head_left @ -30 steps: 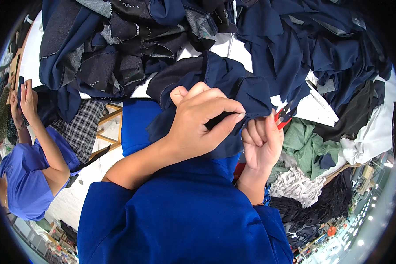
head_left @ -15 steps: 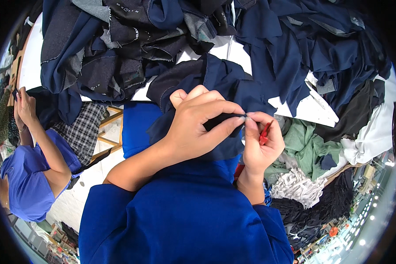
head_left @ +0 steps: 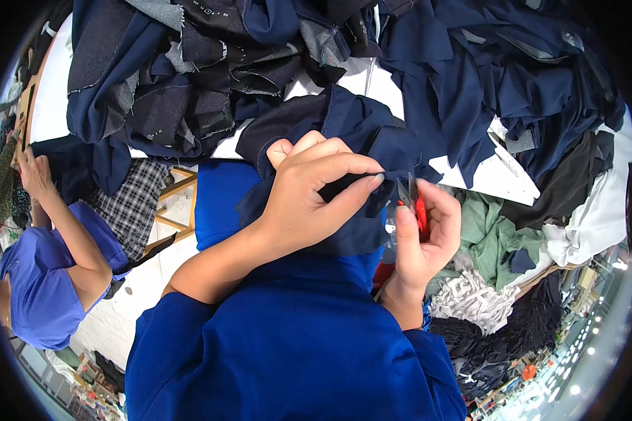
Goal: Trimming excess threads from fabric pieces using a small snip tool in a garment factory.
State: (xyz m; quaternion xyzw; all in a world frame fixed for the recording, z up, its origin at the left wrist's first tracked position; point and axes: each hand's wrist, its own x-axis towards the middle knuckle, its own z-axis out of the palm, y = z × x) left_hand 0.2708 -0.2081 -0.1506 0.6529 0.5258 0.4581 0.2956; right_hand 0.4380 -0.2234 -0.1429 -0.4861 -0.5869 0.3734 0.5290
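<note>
Between its thumb and forefinger, my left hand (head_left: 305, 193) pinches the edge of a navy fabric piece (head_left: 369, 133). This piece lies partly on the table edge and hangs down toward my lap; its lower part is partly hidden behind my left hand. Just to the right, my right hand (head_left: 432, 235) is closed around small red-handled thread snips (head_left: 421, 210). Their metal blades point up beside the pinched edge. Whether the blades touch the fabric I cannot tell.
Dark fabric pieces with frayed grey edges (head_left: 182, 91) and a navy heap (head_left: 449, 77) cover much of the white table (head_left: 477, 172). Green cloth (head_left: 495, 228) and crumpled white strips (head_left: 470, 298) lie at right. A co-worker in purple (head_left: 49, 281) sits at left, near a wooden frame (head_left: 179, 186).
My right hand has let go of the fabric edge and moved slightly right and down. The snips have turned in it, their blades now showing. My left hand keeps its pinch.
</note>
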